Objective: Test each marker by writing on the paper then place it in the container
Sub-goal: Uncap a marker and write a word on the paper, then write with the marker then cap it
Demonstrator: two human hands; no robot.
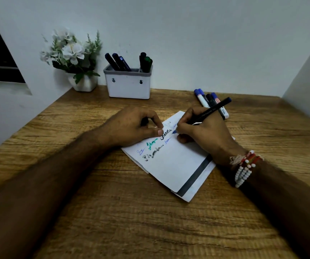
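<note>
Both hands meet at the paper [176, 165]: left hand [131, 126] curled, fingertips pressing its far edge, anything inside hidden; right hand [202, 133] pinches a marker [212, 111], blue tip on the paper. Beyond the paper stands the container [129, 85].

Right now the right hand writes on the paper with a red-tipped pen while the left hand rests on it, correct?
Not red: the head view shows the pen has a blue tip. The right hand writes on the paper; the left hand rests on it.
</note>
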